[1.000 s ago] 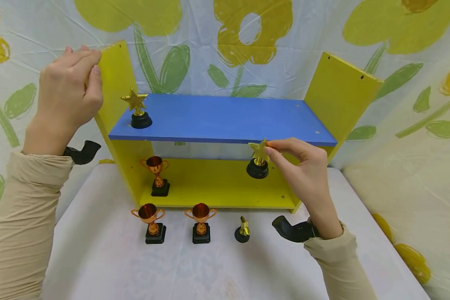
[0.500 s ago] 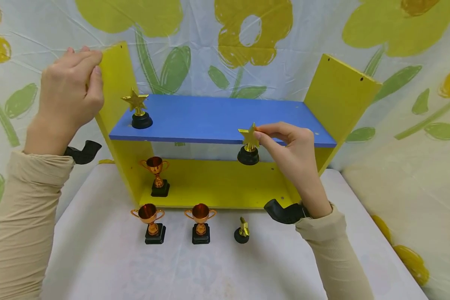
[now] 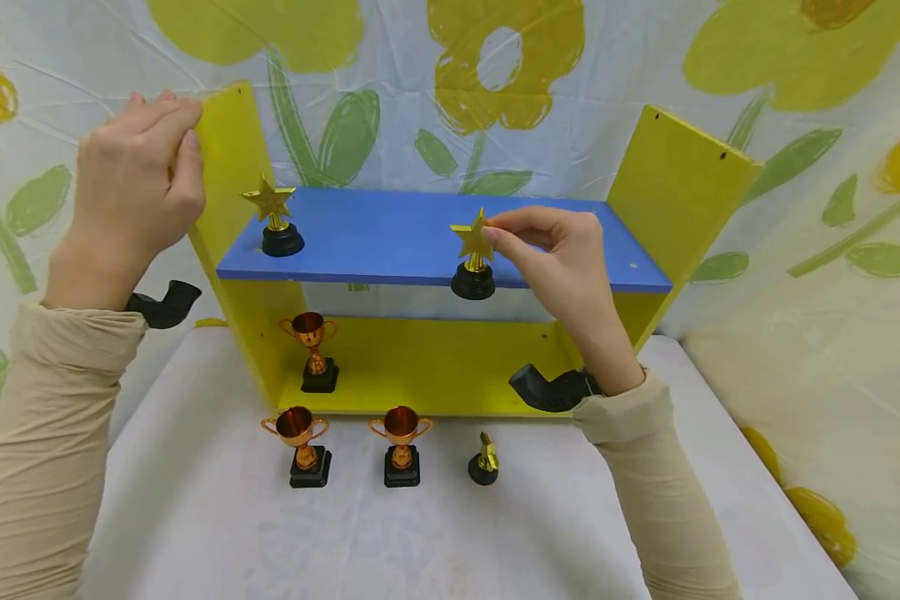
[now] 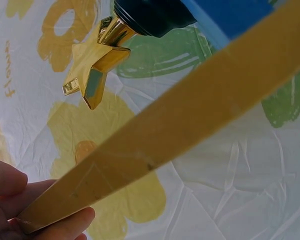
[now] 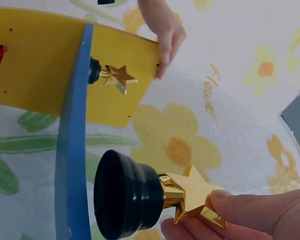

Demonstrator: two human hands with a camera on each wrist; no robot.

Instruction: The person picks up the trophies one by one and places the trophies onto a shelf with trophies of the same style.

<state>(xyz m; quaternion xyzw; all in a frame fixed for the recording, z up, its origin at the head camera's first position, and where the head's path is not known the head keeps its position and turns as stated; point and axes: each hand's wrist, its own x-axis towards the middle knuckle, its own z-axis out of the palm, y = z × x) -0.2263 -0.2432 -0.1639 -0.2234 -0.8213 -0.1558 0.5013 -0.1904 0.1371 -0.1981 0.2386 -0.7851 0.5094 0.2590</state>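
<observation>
the right hand (image 3: pixel 562 258) rises leftward, pinching the gold star trophy (image 3: pixel 476 262), which now hangs just before the blue shelf (image 3: pixel 390 237), bringing work to that level, while the left hand (image 3: pixel 137 179) grips the side panel (image 3: pixel 234 150).

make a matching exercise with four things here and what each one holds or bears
Column one:
1. left hand
2. right hand
3. blue shelf
4. yellow lower shelf

Column two:
A. bears a copper cup
B. pinches one star trophy
C. bears another star trophy
D. grips the yellow side panel

Pairs: 1-D, 2-B, 3-C, 4-A
</observation>
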